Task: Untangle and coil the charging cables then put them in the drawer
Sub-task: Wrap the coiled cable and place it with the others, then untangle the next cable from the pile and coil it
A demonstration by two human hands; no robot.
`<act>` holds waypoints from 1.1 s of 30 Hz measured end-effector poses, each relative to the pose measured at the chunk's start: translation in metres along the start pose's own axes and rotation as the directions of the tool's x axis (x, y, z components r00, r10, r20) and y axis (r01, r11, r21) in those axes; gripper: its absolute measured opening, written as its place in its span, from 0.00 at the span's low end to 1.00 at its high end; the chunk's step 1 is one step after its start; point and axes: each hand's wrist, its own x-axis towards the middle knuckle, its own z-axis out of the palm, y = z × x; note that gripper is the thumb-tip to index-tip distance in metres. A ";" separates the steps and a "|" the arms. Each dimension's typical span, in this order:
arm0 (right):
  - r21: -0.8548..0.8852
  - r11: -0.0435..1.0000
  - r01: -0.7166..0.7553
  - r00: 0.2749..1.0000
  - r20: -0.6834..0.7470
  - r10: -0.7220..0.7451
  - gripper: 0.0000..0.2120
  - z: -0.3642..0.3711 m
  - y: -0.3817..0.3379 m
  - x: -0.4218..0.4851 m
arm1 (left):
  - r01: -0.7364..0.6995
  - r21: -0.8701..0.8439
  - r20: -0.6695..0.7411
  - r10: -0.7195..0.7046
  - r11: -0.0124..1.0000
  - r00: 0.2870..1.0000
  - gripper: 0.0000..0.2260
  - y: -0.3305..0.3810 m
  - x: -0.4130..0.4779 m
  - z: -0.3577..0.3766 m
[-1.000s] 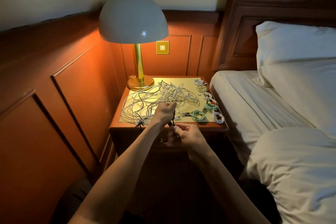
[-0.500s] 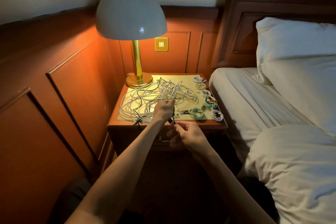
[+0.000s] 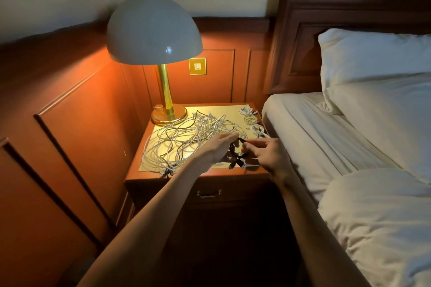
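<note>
Warm light from a domed lamp (image 3: 154, 32) falls on a wooden nightstand (image 3: 186, 176) set between the panelled wall (image 3: 81, 123) and the bed (image 3: 326, 137), its top covered by a yellow mat (image 3: 228, 109). A loose tangle of white cables (image 3: 182, 140) takes up most of the mat, spread wide, probably so that single strands can be traced and drawn out. Along the mat's right edge lies a row of finished coils (image 3: 251, 120), apart from the tangle where they cannot catch in it again. Over the mat's front right, the left hand (image 3: 217, 148) curls its fingers round a black cable (image 3: 234, 152) wound into a small loop. It steadies the loop while the right hand (image 3: 271, 155) pinches the other side. In this dim light I cannot be sure whether that pinch holds the loop itself or only its last turn. The plugs (image 3: 242, 166) dangle under the loop, close to the mat. I judge this coil nearly finished. The drawer (image 3: 208, 193) below the top is closed, so stowing has not begun.
</note>
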 end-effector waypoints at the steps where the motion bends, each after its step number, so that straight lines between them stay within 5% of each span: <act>1: 0.034 0.999 -0.028 1.000 0.011 0.028 0.10 -0.005 0.001 0.007 | 0.032 0.023 -0.002 -0.032 0.999 0.999 0.20 0.000 0.009 -0.001; 4: 0.056 0.997 -0.060 0.997 -0.039 0.063 0.08 -0.021 0.010 0.034 | 0.057 0.203 -0.041 -0.050 0.978 0.998 0.18 0.000 0.043 -0.005; 8: -0.021 0.999 -0.045 0.986 -0.162 0.041 0.08 -0.037 0.028 0.073 | -0.069 0.659 -0.131 0.205 0.749 0.970 0.09 -0.006 0.107 0.000; 15: 0.042 0.997 -0.071 0.982 -0.171 0.078 0.06 -0.060 0.054 0.124 | -0.216 0.873 0.160 0.162 0.436 0.974 0.14 -0.036 0.181 0.013; 19: 0.111 0.991 -0.074 0.988 -0.126 0.088 0.07 -0.063 0.058 0.135 | -0.276 0.891 0.166 0.308 0.359 0.937 0.06 -0.055 0.199 0.009; 22: 0.227 0.966 -0.126 0.985 -0.090 0.149 0.07 -0.055 0.053 0.140 | -0.310 0.842 0.100 0.437 0.442 0.894 0.04 -0.056 0.208 0.000; 25: 0.245 0.955 -0.167 0.980 -0.069 0.189 0.04 -0.039 0.048 0.151 | -0.262 0.582 -0.208 0.452 0.770 0.867 0.06 -0.031 0.205 -0.020; 27: 0.218 0.950 -0.225 0.969 -0.050 0.242 0.06 -0.024 0.047 0.166 | -0.262 0.368 -0.354 0.395 0.892 0.848 0.09 -0.013 0.201 -0.038; 33: 0.053 0.923 -0.381 0.919 -0.085 0.384 0.15 0.019 0.049 0.209 | -0.418 0.185 -0.518 0.449 0.890 0.728 0.11 0.009 0.188 -0.078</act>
